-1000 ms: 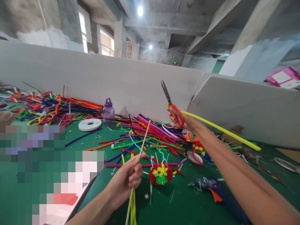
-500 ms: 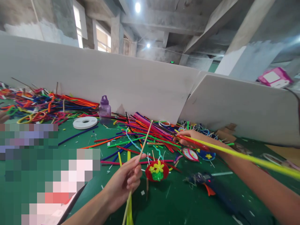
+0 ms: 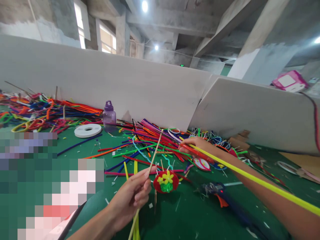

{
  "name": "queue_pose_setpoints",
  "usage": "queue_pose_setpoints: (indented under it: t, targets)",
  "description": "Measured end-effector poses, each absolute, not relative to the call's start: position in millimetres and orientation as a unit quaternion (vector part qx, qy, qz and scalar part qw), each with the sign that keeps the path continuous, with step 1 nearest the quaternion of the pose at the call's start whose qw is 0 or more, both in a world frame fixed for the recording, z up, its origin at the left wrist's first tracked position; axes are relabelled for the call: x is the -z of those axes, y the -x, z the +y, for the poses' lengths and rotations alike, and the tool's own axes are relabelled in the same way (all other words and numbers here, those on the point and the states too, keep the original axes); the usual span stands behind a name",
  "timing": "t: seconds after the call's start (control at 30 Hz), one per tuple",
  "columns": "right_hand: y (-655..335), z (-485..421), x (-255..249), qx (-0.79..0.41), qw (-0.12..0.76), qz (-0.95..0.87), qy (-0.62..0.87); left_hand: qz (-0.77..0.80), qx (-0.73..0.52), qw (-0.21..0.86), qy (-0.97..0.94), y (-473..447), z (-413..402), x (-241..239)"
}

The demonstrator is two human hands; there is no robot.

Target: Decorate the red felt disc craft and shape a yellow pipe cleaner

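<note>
My left hand (image 3: 137,190) is closed around a thin wooden stick (image 3: 157,151), which slants up and away from me. Beyond its fingers, a red oval ornament (image 3: 160,182) with yellow flowers and a green base sits at table level. Yellow pipe cleaners (image 3: 135,166) lie behind and under this hand. Over the pile of coloured pipe cleaners (image 3: 160,135), my right hand (image 3: 196,146) is closed on a long yellow pipe cleaner (image 3: 240,174) that runs back past my forearm. A glossy red handle-like piece (image 3: 200,153) also lies along this hand; its kind is unclear.
A glue gun (image 3: 220,193) with an orange trigger lies at right. A white ribbon spool (image 3: 88,130) and purple bottle (image 3: 109,116) stand at left, near a heap of coloured pipe cleaners (image 3: 50,110). A white partition (image 3: 150,90) closes off the back.
My right hand has shifted slightly left over the pile, and the yellow pipe cleaner now hangs lower across my forearm. My left hand keeps its hold on the stick. The view has turned slightly right.
</note>
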State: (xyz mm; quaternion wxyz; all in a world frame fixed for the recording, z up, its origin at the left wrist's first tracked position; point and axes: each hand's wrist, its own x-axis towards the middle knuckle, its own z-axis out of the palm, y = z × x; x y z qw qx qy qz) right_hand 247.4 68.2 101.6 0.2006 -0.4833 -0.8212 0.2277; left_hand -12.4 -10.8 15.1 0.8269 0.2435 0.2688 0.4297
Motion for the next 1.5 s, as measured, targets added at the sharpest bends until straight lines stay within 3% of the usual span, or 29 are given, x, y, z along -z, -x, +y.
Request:
queue_pose_setpoints:
  t: [0.33, 0.97, 1.2, 1.5]
  targets:
    - [-245.2, 69.3, -90.3, -0.114, 0.158, -0.869, 0.454, 0.288, -0.426, 0.824, -0.238, 13.0, -10.9, -15.9]
    - [-252.1, 67.5, -89.6, -0.093, 0.094, -0.881, 0.455, 0.307, -0.403, 0.832, -0.225, 8.9, -10.6, -15.7]
    - [-266.1, 79.6, -99.6, -0.151, 0.087, -0.848, 0.501, 0.288, -0.404, 0.833, -0.245, 15.3, -9.7, -18.0]
    - [-289.9, 95.2, -94.4, -0.232, 0.060, -0.862, 0.446, 0.245, -0.384, 0.845, -0.279, 15.8, -12.9, -22.2]
